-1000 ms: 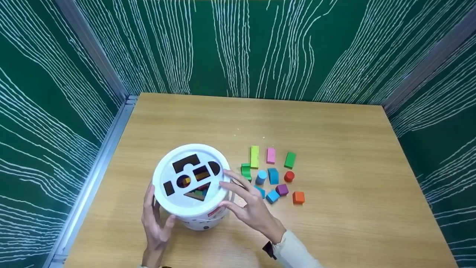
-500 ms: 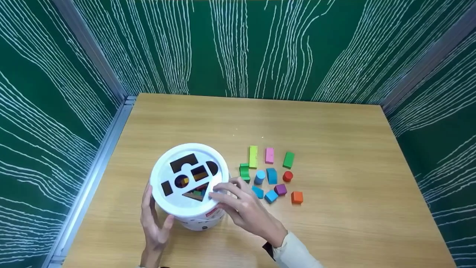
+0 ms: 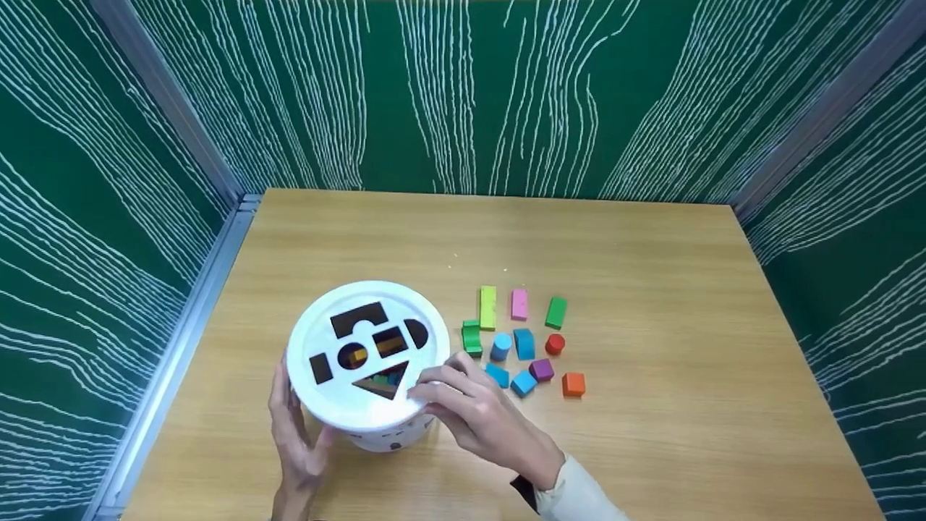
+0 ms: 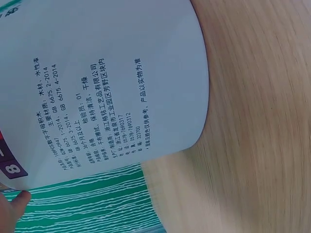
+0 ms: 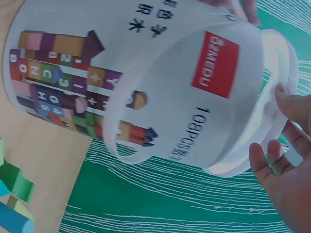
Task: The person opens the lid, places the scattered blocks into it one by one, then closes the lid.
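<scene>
Lid (image 3: 369, 362), edge pinched by right hand (image 3: 483, 416), left hand (image 3: 298, 441) clasping bucket (image 3: 376, 438), tabletop (image 3: 673, 318) reaching past blocks (image 3: 524, 344)

The head view looks down from above — both wrist views, closer, share its bucket (image 4: 116, 92).

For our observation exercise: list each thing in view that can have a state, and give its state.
Bucket: upright on the table
Lid: apparently partly lifted, gap at the right hand's side
Cut-outs: open
Handle: swung down
Loose blocks: scattered
Left hand: holding the bucket's side
Right hand: gripping the lid's edge
</scene>
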`<state>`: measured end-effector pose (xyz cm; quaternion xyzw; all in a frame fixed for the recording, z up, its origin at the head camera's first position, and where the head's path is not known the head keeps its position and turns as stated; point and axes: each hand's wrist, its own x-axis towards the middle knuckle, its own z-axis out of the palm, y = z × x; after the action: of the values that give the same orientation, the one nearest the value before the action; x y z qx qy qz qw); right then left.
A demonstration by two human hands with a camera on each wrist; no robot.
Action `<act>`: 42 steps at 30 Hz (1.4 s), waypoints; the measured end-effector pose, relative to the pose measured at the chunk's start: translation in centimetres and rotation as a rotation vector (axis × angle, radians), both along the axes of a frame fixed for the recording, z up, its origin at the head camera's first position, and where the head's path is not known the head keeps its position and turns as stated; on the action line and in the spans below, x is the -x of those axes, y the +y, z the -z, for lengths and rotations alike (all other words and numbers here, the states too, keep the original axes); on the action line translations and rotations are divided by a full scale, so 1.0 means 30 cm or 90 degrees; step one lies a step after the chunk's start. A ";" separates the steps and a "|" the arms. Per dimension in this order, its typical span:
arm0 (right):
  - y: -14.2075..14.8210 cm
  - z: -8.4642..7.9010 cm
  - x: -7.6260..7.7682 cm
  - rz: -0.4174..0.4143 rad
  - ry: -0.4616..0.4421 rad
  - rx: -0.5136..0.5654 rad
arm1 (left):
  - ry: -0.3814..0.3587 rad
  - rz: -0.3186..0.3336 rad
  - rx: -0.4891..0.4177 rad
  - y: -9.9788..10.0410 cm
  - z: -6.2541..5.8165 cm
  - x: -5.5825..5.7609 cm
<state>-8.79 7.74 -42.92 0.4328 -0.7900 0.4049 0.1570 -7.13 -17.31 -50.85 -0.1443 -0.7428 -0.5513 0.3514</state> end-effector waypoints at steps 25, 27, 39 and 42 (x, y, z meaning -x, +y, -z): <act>0.299 -0.080 -0.142 0.000 -0.203 0.374 | 0.019 0.003 -0.014 0.033 -0.075 -0.031; 0.337 -0.052 -0.149 0.025 -0.237 0.384 | 0.019 0.005 -0.015 0.034 -0.077 -0.032; 0.575 0.115 -0.158 0.375 -0.344 0.396 | 0.009 -0.008 -0.011 0.046 -0.097 -0.042; 0.636 0.136 -0.161 0.470 -0.398 0.392 | 0.006 -0.009 -0.010 0.048 -0.103 -0.049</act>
<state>-3.97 26.81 -47.01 -0.0781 -0.7432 0.6435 0.1655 -5.67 -15.86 -47.76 -0.1385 -0.7379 -0.5540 0.3597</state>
